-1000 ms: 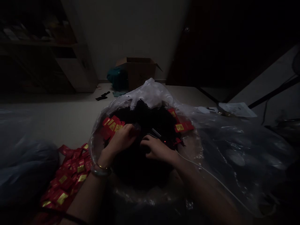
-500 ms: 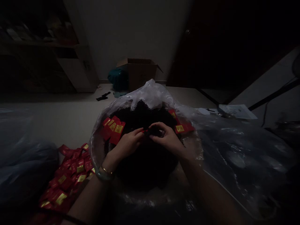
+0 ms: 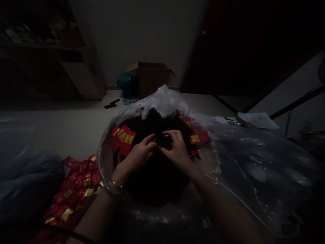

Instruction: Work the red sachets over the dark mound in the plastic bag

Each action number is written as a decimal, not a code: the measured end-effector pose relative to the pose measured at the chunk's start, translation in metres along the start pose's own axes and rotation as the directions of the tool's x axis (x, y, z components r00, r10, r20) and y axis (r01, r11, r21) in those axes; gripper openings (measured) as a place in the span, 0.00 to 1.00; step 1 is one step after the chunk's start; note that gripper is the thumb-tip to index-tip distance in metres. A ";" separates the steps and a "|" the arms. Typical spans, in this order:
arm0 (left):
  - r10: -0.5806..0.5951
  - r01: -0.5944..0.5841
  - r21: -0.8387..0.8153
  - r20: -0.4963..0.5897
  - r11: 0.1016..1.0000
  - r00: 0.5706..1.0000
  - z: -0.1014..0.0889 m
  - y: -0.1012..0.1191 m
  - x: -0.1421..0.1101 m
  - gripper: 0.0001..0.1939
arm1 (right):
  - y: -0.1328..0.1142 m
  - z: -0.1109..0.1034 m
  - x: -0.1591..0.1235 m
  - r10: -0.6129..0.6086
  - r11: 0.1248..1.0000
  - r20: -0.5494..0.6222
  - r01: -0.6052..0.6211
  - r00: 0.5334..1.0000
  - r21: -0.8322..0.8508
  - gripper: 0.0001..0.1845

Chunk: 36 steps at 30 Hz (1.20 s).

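Note:
A large heap of black, crinkled loose material [image 3: 157, 179], like dried tea leaves, fills a round container lined with clear plastic [image 3: 165, 98]. My left hand [image 3: 138, 152] is over the heap, its thumb and fingers pinching a small red packet [image 3: 154, 139], mostly hidden by the fingers. Facing it, my right hand [image 3: 176, 149] is curved, thumb and forefinger apart, close to the packet; nothing clear shows between them. Several red packets with gold labels [image 3: 124, 139] lie on the heap's left side. More red packets [image 3: 199, 138] rest at its right edge.
A pile of red packets [image 3: 73, 189] lies at lower left, beside a dark plastic-covered bundle [image 3: 27, 183]. Clear plastic sheeting [image 3: 259, 162] spreads on the right, with a white cable [image 3: 236, 196] nearby. Behind stand a cardboard box [image 3: 153, 79] and a teal bag [image 3: 127, 84].
My right hand rose from the heap with a dark clump and came to the red packet in my left hand. Its fingers have since parted. My left hand shifted slightly.

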<state>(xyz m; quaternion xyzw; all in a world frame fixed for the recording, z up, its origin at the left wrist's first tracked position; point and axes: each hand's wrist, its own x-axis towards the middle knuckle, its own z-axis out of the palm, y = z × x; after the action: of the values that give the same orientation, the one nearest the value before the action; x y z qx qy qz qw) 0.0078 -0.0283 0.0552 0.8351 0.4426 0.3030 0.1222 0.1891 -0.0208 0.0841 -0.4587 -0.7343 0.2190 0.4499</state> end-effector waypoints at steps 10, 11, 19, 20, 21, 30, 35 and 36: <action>0.034 -0.040 -0.099 -0.060 0.994 0.998 0.006 -0.007 0.000 0.10 | 0.001 -0.004 0.002 -0.262 0.957 0.143 0.275 0.955 -0.088 0.10; 0.034 -0.039 -0.097 -0.057 0.994 0.998 0.007 -0.008 0.000 0.10 | 0.001 -0.004 0.002 -0.251 0.963 0.130 0.262 0.959 -0.068 0.12; 0.021 -0.025 -0.095 -0.046 0.995 0.999 0.008 -0.009 -0.001 0.09 | -0.004 0.007 -0.004 -0.155 0.961 0.021 0.146 0.988 0.236 0.18; 0.019 -0.025 -0.098 -0.054 0.995 0.998 0.008 -0.009 0.000 0.09 | -0.005 0.006 -0.004 -0.162 0.960 -0.006 0.159 0.987 0.231 0.17; 0.020 -0.027 -0.100 -0.066 0.995 0.998 0.007 -0.008 0.000 0.09 | -0.006 0.003 -0.002 -0.161 0.964 -0.056 0.169 0.985 0.207 0.16; 0.030 -0.047 -0.081 -0.204 0.996 0.979 -0.001 -0.005 0.003 0.11 | 0.002 -0.009 0.004 -0.055 0.995 0.272 0.029 0.961 0.096 0.18; -0.020 0.013 -0.037 -0.202 0.999 0.979 -0.006 -0.009 0.004 0.09 | 0.003 -0.006 0.004 -0.022 1.000 0.188 0.022 0.982 0.002 0.08; -0.032 0.025 -0.035 -0.211 0.999 0.977 -0.007 -0.011 0.004 0.09 | 0.004 -0.005 0.003 0.026 0.999 0.242 -0.015 0.970 -0.048 0.08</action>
<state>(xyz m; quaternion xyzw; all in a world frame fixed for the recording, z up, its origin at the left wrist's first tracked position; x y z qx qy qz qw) -0.0022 -0.0195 0.0574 0.7896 0.4602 0.3954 0.0920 0.1952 -0.0166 0.0847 -0.4463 -0.7837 0.2612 0.3440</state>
